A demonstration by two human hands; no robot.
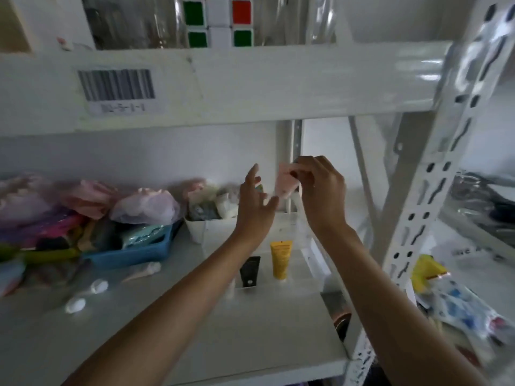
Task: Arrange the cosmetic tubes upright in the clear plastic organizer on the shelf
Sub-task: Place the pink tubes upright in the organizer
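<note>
A clear plastic organizer (306, 246) stands on the white shelf (195, 330), right of centre. In its front compartments a yellow tube (281, 259) and a black tube (250, 271) stand upright. My right hand (320, 190) pinches a pale pink tube (284, 182) by its upper end and holds it above the organizer's back part. Just left of that tube is my left hand (255, 210), fingers spread, with a fingertip close to the tube's lower end; whether it touches is unclear.
A small white bin (199, 229) of items sits behind the organizer's left side. Further left are a blue tray (131, 252), bagged pink items (145, 204), and loose white and pink pieces (92, 288) on the shelf. An upright shelf post (418, 218) stands at the right.
</note>
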